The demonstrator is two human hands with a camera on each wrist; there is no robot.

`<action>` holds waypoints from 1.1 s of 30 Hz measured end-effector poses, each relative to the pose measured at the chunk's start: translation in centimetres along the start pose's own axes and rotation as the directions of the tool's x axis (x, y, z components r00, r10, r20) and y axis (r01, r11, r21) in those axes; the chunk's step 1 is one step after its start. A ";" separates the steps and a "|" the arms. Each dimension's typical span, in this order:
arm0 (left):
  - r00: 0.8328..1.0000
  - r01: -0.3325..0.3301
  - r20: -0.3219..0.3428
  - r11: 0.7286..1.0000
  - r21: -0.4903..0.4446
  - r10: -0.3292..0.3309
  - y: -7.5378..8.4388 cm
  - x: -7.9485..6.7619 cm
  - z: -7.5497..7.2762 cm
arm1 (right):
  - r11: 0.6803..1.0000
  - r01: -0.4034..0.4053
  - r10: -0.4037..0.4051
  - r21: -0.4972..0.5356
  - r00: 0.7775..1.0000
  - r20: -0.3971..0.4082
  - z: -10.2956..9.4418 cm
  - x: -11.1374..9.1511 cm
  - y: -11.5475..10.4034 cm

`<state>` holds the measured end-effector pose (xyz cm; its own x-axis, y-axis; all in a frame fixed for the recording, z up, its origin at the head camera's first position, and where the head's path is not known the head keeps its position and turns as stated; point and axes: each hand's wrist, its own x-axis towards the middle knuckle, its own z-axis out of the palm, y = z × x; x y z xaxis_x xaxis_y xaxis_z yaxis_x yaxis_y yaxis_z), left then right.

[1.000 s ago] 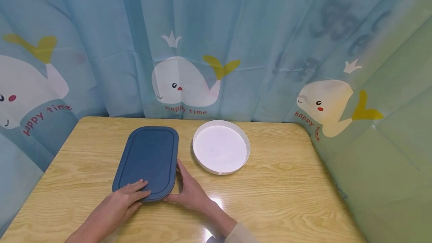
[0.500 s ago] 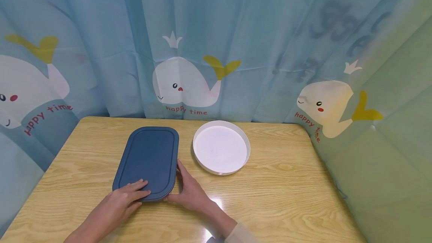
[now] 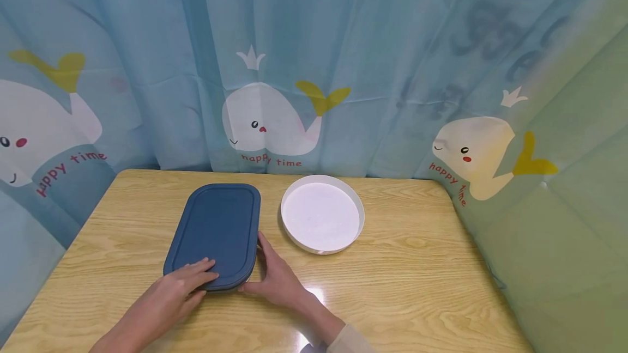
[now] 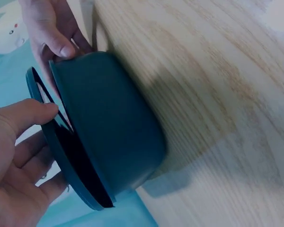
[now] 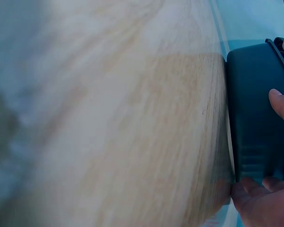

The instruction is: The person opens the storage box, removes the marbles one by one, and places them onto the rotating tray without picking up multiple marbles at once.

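A dark blue rectangular lid [image 3: 218, 233] lies over a deep box [image 4: 109, 113] of the same colour on the table's left half. My left hand [image 3: 179, 290] pinches the lid's near edge, thumb under the rim and fingers spread on top. In the left wrist view, a dark gap shows between that edge of the lid [image 4: 66, 156] and the box rim, so the lid sits tilted. My right hand [image 3: 277, 279] grips the box at its near right corner; in the right wrist view its thumb and fingers lie against the box wall [image 5: 255, 113]. The box's inside is hidden.
A round white shallow tray [image 3: 321, 217] stands to the right of the box, a short way from it. The wood-grain table [image 3: 407, 277] ends at the back against a blue curtain [image 3: 392, 70] with whale prints. Green curtain [image 3: 564, 266] hangs along the right side.
The lid's near edge has risen slightly off the box, and my left fingers have gone up with it. My right hand, the box and the white tray stay put.
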<state>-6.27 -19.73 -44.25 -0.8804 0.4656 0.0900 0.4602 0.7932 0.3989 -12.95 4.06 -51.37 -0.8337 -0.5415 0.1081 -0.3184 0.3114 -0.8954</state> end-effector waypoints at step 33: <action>0.852 -0.196 -0.416 0.931 0.309 0.318 1.4 0.5 -1.0 | 1.000 -0.026 0.026 -0.002 1.000 -0.011 0.1 -0.1 0.0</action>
<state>-6.21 -18.78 -42.70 -0.6514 0.4857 0.5829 0.6365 0.7679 0.0714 -12.78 4.04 -51.39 -0.8465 -0.5248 0.0900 -0.2981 0.3271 -0.8968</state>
